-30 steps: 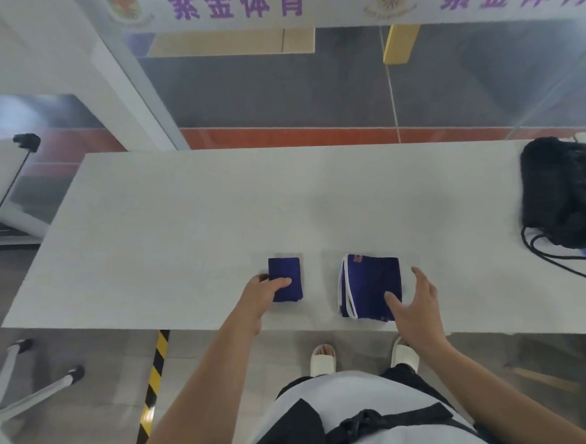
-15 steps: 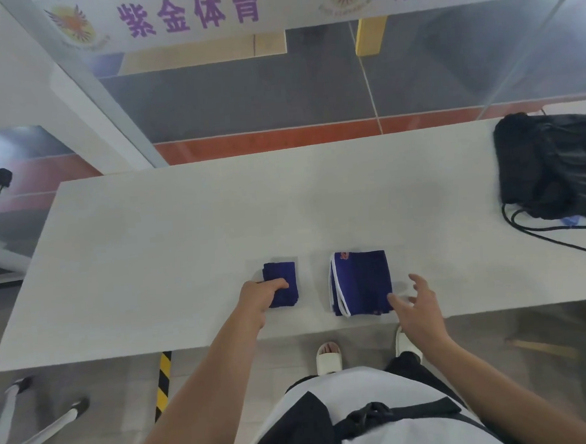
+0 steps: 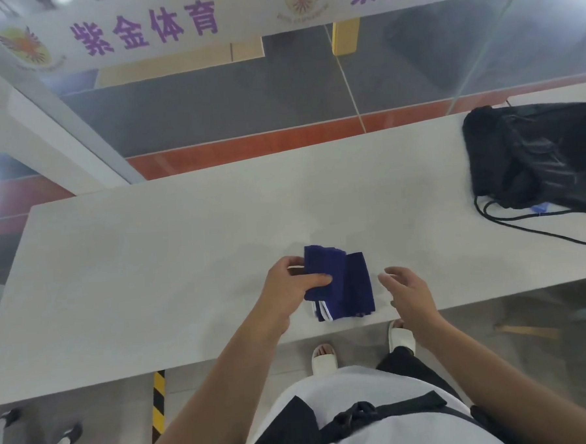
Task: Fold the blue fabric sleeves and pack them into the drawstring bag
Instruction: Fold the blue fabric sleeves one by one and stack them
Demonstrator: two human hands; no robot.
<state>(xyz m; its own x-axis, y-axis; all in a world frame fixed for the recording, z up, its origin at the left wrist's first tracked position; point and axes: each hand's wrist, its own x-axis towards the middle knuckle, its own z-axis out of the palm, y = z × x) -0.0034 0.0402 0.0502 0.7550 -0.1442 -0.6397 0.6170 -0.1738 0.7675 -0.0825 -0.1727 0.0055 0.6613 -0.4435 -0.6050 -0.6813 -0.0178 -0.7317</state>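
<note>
On the white desk (image 3: 151,263), the black drawstring bag (image 3: 536,154) is laid at the far right corner. Near the front edge, a smaller folded blue sleeve (image 3: 323,271) is pinched by the left hand (image 3: 293,283) over the larger folded sleeve (image 3: 354,293); the right hand (image 3: 409,292) is held open, fingers (image 3: 394,272) spread, just beside it.

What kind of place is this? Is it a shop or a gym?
Probably a sports venue or sports business, though I can't be sure. A banner with purple Chinese characters meaning "sports" runs across a glass wall, and a black drawstring bag lies on a plain white table.
</note>
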